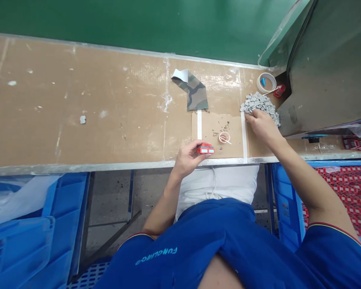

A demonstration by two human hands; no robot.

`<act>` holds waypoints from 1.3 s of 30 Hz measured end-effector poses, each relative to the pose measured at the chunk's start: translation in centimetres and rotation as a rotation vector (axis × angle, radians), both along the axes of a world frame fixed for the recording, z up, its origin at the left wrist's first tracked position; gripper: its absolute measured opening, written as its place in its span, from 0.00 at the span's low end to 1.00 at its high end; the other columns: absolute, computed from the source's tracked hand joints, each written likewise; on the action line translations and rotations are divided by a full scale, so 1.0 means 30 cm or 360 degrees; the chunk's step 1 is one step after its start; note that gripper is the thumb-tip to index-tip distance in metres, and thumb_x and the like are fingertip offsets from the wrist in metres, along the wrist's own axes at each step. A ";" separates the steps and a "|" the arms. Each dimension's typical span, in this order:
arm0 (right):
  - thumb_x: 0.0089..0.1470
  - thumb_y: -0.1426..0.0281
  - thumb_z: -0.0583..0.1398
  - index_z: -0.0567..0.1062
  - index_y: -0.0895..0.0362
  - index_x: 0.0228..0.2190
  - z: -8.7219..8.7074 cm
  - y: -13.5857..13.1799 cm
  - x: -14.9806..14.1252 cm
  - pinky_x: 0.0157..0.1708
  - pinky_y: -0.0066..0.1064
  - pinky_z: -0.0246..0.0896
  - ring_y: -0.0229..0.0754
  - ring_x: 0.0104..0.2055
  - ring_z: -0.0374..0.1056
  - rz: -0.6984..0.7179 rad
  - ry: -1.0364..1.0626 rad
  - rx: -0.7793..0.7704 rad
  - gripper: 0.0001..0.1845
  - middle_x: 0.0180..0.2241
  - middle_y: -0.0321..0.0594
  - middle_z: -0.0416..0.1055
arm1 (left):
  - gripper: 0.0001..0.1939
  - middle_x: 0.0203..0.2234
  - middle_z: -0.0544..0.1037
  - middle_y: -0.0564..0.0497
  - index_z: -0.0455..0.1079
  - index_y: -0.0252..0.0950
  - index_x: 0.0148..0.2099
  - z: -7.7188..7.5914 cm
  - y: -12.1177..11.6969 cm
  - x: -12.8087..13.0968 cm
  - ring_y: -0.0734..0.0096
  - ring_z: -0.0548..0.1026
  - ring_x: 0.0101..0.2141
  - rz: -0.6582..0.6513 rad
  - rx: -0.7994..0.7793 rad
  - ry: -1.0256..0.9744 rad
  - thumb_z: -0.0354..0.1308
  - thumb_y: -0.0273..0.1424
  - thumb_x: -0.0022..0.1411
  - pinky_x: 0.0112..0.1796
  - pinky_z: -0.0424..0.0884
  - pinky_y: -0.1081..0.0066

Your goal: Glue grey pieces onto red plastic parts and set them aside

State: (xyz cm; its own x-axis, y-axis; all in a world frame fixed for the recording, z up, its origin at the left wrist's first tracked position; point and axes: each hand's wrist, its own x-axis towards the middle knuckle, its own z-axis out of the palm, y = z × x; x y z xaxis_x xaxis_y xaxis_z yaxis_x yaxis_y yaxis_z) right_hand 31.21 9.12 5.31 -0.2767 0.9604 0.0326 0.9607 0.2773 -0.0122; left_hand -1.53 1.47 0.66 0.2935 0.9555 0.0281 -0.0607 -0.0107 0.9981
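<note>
Left hand grips red block, end hidden.

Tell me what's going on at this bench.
A person at a cardboard-topped bench holds a small red block in the left hand. The right hand rests at the edge of a pile of small grey pieces. Between the hands sits a small cup with a white stick in it.
</note>
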 end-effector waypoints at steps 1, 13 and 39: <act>0.65 0.74 0.53 0.75 0.56 0.35 -0.001 0.007 0.001 0.42 0.37 0.62 0.49 0.42 0.67 -0.0021 -0.0007 -0.0010 0.11 0.41 0.50 0.74 | 0.21 0.41 0.86 0.45 0.79 0.36 0.49 0.001 0.001 -0.001 0.63 0.84 0.40 -0.0001 0.0002 0.0003 0.74 0.41 0.58 0.44 0.81 0.67; 0.62 0.67 0.62 0.83 0.53 0.36 0.093 -0.175 -0.118 0.37 0.37 0.70 0.45 0.36 0.75 -0.0346 0.1100 0.0432 0.08 0.34 0.41 0.79 | 0.26 0.49 0.87 0.40 0.76 0.37 0.61 0.014 0.004 -0.015 0.61 0.87 0.46 -0.0173 0.0013 -0.0190 0.72 0.36 0.62 0.47 0.82 0.66; 0.67 0.74 0.61 0.81 0.56 0.37 0.094 -0.403 -0.461 0.33 0.28 0.64 0.37 0.31 0.70 -0.0012 0.1413 0.0017 0.07 0.31 0.38 0.73 | 0.18 0.47 0.88 0.43 0.82 0.38 0.55 -0.002 0.001 -0.034 0.61 0.86 0.49 -0.0244 0.0271 0.0027 0.69 0.33 0.64 0.51 0.82 0.69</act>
